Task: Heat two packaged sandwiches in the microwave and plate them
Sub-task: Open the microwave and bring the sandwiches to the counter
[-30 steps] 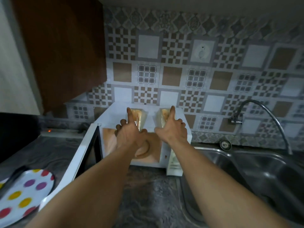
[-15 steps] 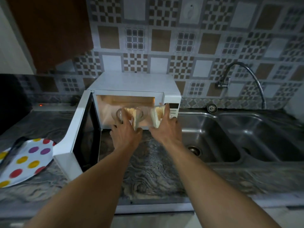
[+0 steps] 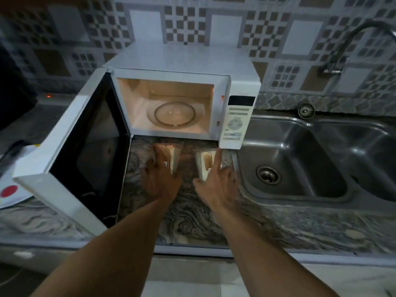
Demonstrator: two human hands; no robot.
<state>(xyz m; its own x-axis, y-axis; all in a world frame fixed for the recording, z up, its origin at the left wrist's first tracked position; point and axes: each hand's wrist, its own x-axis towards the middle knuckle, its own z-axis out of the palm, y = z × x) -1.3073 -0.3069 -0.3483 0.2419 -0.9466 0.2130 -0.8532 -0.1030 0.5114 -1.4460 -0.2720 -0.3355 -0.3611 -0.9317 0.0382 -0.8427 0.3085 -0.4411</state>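
Note:
A white microwave [image 3: 184,58] stands at the back of the counter, lit inside, its glass turntable [image 3: 174,114] bare. Its door [image 3: 70,151] hangs wide open to the left. In front of it, low over the marbled counter, my left hand [image 3: 160,179] grips one clear-wrapped sandwich [image 3: 174,156], and my right hand [image 3: 216,183] grips the other packaged sandwich [image 3: 204,162]. Both packs stand upright, a hand's width apart. I cannot tell whether they touch the counter.
A polka-dot plate [image 3: 9,192] lies at the left, partly behind the door. A steel double sink [image 3: 300,168] with a curved tap [image 3: 351,41] fills the right side. The marbled counter [image 3: 188,219] runs along the front edge.
Both hands have carried the sandwiches down from the top of the microwave, past its open mouth, to just above the counter in front of it.

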